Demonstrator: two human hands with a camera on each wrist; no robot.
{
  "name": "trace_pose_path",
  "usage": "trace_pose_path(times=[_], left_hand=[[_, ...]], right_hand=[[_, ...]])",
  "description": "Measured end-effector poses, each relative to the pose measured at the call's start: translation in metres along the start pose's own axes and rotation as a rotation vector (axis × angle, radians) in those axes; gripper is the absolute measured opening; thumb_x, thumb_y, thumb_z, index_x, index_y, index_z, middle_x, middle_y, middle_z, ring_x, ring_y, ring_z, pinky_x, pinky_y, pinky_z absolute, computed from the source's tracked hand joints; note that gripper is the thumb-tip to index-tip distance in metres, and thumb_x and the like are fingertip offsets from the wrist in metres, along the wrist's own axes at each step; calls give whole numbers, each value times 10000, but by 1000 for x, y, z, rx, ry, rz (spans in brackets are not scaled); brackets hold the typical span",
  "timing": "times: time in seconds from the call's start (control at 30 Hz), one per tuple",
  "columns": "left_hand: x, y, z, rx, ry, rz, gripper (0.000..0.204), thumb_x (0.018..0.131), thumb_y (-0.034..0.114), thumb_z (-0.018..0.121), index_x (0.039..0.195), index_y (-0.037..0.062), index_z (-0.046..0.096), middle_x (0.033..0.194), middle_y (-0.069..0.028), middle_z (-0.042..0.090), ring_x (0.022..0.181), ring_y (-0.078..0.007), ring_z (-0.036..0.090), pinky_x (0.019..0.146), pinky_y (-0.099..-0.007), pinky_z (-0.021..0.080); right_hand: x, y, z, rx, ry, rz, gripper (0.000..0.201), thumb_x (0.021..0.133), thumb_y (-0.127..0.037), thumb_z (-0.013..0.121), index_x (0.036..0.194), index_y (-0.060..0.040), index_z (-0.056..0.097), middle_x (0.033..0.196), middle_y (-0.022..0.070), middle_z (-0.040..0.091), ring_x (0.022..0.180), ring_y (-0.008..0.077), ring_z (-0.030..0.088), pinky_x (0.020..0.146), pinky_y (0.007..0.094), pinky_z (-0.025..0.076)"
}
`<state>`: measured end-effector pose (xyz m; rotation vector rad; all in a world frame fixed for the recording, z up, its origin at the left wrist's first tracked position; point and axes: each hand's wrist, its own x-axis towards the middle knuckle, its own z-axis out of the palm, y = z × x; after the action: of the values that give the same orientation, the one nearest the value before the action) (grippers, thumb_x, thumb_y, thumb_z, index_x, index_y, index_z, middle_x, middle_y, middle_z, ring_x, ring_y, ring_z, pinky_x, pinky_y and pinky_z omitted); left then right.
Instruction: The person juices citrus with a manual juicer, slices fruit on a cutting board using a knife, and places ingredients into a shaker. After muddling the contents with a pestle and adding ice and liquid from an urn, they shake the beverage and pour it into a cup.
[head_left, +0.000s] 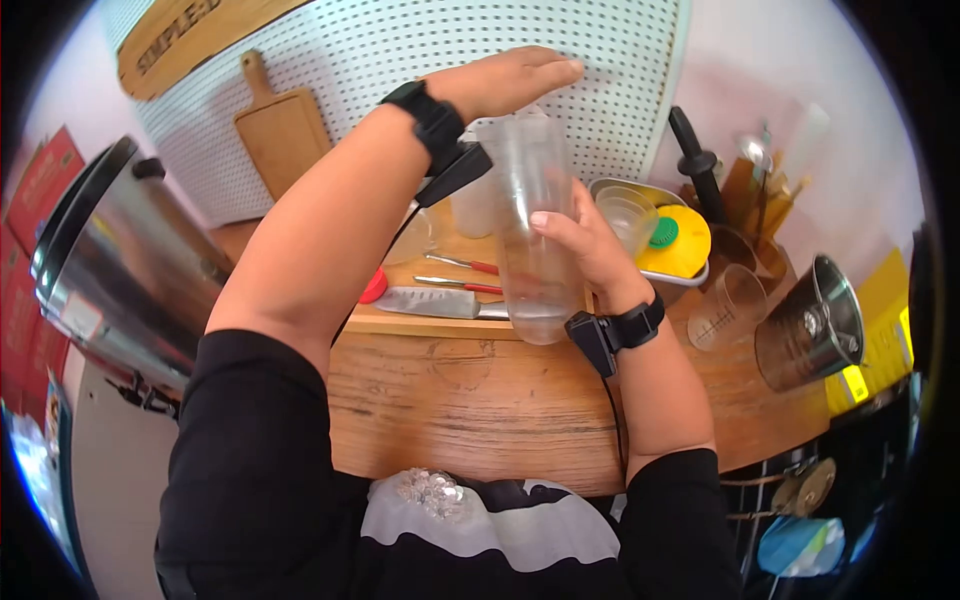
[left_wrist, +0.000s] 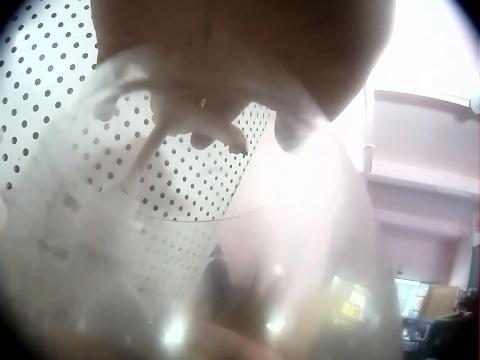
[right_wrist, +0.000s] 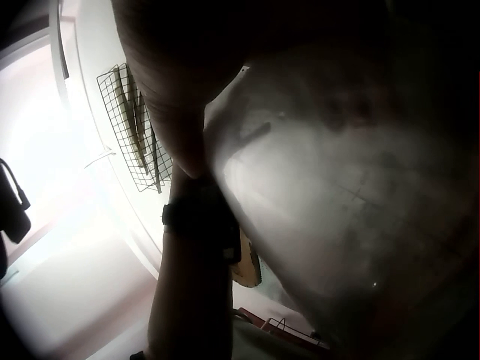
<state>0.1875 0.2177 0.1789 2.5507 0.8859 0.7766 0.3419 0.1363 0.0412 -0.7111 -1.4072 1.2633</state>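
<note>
A tall clear plastic container point(head_left: 535, 270) stands tilted slightly, its lower end over the front edge of the wooden tray. My right hand point(head_left: 597, 245) grips its side, thumb lying across the near face. At its top, my left hand point(head_left: 515, 82) lies flat with fingers straight, right over the mouth. The left wrist view shows that hand point(left_wrist: 240, 52) above the see-through wall of the container point(left_wrist: 225, 255). In the dark right wrist view, the container point(right_wrist: 337, 195) fills the right side, and the right hand point(right_wrist: 169, 82) shows in shadow beside it.
Behind the container, a wooden tray point(head_left: 400, 323) holds a knife point(head_left: 425, 301), red-handled tools and a red lid point(head_left: 374, 287). Right stand a yellow lid point(head_left: 690, 243) with green cap, a measuring cup point(head_left: 727, 310) and a metal cup point(head_left: 810, 330). A steel urn point(head_left: 130, 265) stands left.
</note>
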Motion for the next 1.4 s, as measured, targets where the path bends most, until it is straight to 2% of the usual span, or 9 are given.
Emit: trace_pose_path(times=[0.17, 0.33, 0.5, 0.63, 0.8, 0.97, 1.07, 1.23, 1.4], left_hand=[[-12, 2, -8, -52, 121, -45, 752, 932, 637, 355, 1361, 40, 514, 1413, -184, 479, 1294, -312, 458, 1082, -365, 349], [-56, 14, -24, -61, 382, 31, 890, 869, 624, 529, 1399, -76, 383, 1427, -308, 392, 1353, -394, 370, 1126, -410, 296], [-175, 37, -2, -202, 607, 73, 1146, 749, 525, 771, 1505, -16, 101, 1507, -282, 269, 1417, -345, 271, 1123, -431, 303], [-258, 32, 50, -606, 663, -17, 1409, 611, 492, 884, 1507, 34, -103, 1549, -267, 150, 1428, -359, 228, 1117, -471, 289], [-314, 41, 80, -1162, 644, -12, 1391, 612, 358, 919, 1516, 75, -100, 1452, -196, 308, 1345, -300, 350, 1108, -414, 304], [-382, 32, 55, -1015, 653, 20, 1325, 592, 344, 920, 1519, 21, 29, 1423, -163, 369, 1302, -224, 413, 1098, -349, 316], [-445, 31, 34, -957, 604, -81, 1347, 547, 384, 937, 1515, 35, 67, 1378, -165, 424, 1258, -239, 459, 1062, -380, 359], [-560, 12, 33, -767, 534, -378, 1316, 537, 407, 940, 1506, 24, 137, 1369, -178, 445, 1210, -251, 506, 1036, -397, 388], [-598, -9, 52, -357, 621, -726, 1201, 563, 329, 907, 1493, 27, 211, 1336, -150, 479, 1191, -228, 504, 1034, -376, 387]], right_hand=[[-5, -3, 3, 24, -52, 43, 837, 764, -303, 722, 1432, -1, 318, 1312, 121, 481, 1161, 210, 492, 987, 342, 403], [-5, 9, 0, -45, -144, 8, 840, 776, -340, 705, 1450, -44, 302, 1230, 138, 520, 1023, 233, 584, 862, 388, 497], [-25, -3, 44, 70, -298, 88, 924, 769, -346, 733, 1475, -17, 236, 1298, 151, 478, 1215, 256, 482, 1008, 404, 425], [-54, -4, 90, -34, -371, 21, 1073, 703, -509, 760, 1489, -35, 204, 1361, 154, 431, 1249, 273, 471, 1029, 414, 415], [-89, -7, 163, -101, -508, 89, 1214, 642, -672, 761, 1485, -6, 197, 1427, 162, 380, 1322, 305, 404, 1099, 434, 328], [-106, 18, 207, 74, -552, 135, 1186, 667, -425, 860, 1517, -62, 116, 1429, 177, 380, 1299, 290, 434, 1066, 450, 367], [-90, 29, 231, -274, -909, -126, 990, 761, -325, 800, 1502, -40, 208, 1386, 186, 444, 1229, 286, 503, 1028, 423, 396], [-69, 50, 266, -334, -818, -24, 770, 833, -223, 715, 1454, -7, 316, 1351, 171, 486, 1184, 260, 523, 1001, 398, 414], [-39, 47, 341, -353, -621, -399, 697, 812, -87, 684, 1426, -23, 361, 1336, 146, 492, 1175, 245, 527, 983, 376, 426]])
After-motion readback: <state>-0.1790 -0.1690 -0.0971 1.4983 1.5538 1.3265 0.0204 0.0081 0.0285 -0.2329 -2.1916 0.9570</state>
